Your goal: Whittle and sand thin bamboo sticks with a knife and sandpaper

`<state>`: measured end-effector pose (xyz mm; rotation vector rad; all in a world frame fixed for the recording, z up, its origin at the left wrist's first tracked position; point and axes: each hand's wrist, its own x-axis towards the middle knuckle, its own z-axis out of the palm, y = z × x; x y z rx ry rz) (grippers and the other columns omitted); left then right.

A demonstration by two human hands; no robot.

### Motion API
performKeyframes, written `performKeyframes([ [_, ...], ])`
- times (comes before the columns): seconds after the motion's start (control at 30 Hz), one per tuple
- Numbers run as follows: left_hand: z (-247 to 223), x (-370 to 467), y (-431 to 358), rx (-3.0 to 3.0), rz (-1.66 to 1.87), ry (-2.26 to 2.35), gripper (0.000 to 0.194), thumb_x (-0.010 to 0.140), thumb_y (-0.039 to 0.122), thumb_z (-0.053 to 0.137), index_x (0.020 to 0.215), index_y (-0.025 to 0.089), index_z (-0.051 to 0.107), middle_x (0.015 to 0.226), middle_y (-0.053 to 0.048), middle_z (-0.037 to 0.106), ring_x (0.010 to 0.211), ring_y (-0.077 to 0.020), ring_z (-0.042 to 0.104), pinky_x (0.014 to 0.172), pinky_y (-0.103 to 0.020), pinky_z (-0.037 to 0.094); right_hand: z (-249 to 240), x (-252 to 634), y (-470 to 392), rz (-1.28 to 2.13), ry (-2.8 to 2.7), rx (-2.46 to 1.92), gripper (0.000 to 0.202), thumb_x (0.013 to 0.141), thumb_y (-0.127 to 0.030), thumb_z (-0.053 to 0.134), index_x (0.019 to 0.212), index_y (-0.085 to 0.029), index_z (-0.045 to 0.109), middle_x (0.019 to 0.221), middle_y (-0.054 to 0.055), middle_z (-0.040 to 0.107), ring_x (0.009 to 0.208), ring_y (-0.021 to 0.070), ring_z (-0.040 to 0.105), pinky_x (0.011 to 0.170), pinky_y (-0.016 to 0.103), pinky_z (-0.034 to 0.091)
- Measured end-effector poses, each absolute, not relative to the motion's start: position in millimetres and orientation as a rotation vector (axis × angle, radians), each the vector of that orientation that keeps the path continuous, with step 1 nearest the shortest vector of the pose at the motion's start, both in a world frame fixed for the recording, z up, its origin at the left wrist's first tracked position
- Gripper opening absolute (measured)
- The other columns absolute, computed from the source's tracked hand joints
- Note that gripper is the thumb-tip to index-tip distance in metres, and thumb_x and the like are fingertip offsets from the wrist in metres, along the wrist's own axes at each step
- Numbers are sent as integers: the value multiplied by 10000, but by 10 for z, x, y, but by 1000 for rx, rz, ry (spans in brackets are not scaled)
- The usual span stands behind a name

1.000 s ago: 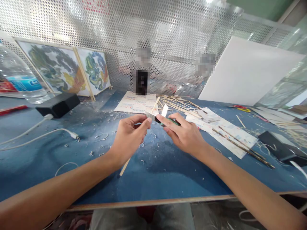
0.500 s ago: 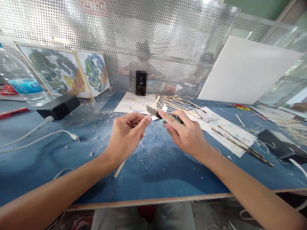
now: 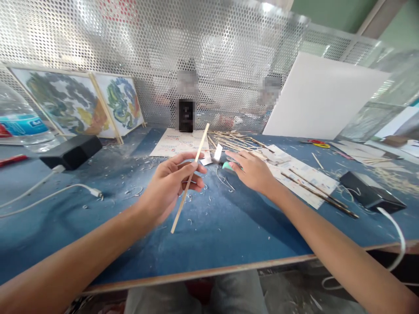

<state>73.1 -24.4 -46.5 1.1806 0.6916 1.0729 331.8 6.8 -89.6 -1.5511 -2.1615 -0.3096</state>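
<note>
Pinching a slim wooden stick (image 3: 187,186) between thumb and fingers, the left hand (image 3: 170,179) is holding it aslant above the blue tabletop (image 3: 203,244), one end pointing to one o'clock, the other to seven. At the left hand's three o'clock, the right hand (image 3: 253,172) is stretching its fingers out, its thumb right by a green-handled knife (image 3: 227,165) at nine o'clock; whether it is gripping the handle, I cannot tell.

Pale shavings (image 3: 132,191) are littering the surface. In the whole view, a printed white sheet (image 3: 178,141) is lying at eleven o'clock and a heap of thin sticks (image 3: 232,141) at one. Dark brown sticks (image 3: 319,194) are resting toward three, with red-and-yellow scissors (image 3: 319,143) lying farther back. A clear water bottle (image 3: 24,124) is standing at nine, two painted panels (image 3: 68,102) at ten. A perforated metal screen (image 3: 222,43) is rising behind, a white board (image 3: 321,98) tilting before it at two.
</note>
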Motion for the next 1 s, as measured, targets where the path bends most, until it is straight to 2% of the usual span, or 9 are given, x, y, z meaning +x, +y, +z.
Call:
performKeyframes([
  [0.07,-436,707,-238,1179,1136,663,164,921,196,627,1083,204,609,861,0,721,632,-121,694,615,-241,585,-852,3232,7,-256,-2217,-1403,424,1034,-367,411,1406,-236,565,1210,105,670,1130,270,610,949,414,480],
  [0.17,-396,687,-239,1196,1216,645,137,957,186,565,1083,232,538,910,-3,753,690,-158,737,654,-289,606,-787,3118,-76,-174,-2313,-1228,363,1031,-353,431,1305,-241,642,1148,67,713,1064,232,644,930,380,479],
  [0.33,-396,684,-215,1302,1268,651,122,969,210,552,1072,236,493,937,-25,777,775,-176,747,753,-318,591,-742,3228,-29,-314,-2091,-1270,305,1005,-323,459,1114,-223,726,1077,50,760,1011,229,678,919,365,462],
  [0.5,-419,675,-160,1411,1215,714,107,950,253,601,1020,221,528,945,-10,718,802,-161,709,772,-314,572,-722,3735,221,-353,-1590,-1696,391,1020,-397,360,1262,-250,630,945,34,764,896,224,699,854,337,473],
  [0.67,-437,653,-126,1531,1185,765,123,917,274,654,977,203,573,903,13,624,810,-142,672,741,-278,576,-827,4220,440,-285,-1373,-2055,419,961,-251,335,1276,-204,606,1184,107,722,1091,278,651,903,384,461],
  [0.73,-459,651,-118,1595,1139,778,122,901,266,672,957,195,590,895,12,598,819,-139,656,719,-260,577,-885,4376,470,-259,-1334,-2171,418,928,-238,376,1258,-201,630,1250,132,688,1167,311,605,941,428,441],
  [0.83,-496,656,-116,1664,1057,777,126,896,280,678,943,188,605,890,7,589,798,-137,639,682,-260,583,-962,4569,479,-187,-1313,-2338,411,835,-305,552,1207,-186,678,1276,177,658,1239,379,536,971,488,415],
  [0.9,-512,662,-119,1684,1019,776,128,895,287,679,934,187,609,878,6,593,779,-135,628,669,-261,584,-1004,4659,490,-115,-1314,-2417,439,755,-353,656,1156,-183,707,1202,184,688,1224,393,542,956,481,422],
  [1.0,-528,668,-122,1708,978,786,141,894,306,681,935,189,613,876,4,599,781,-134,615,669,-260,585,-1045,4728,524,-36,-1313,-2460,392,708,-401,703,1051,-215,739,993,133,744,1128,359,607,900,430,439],
])
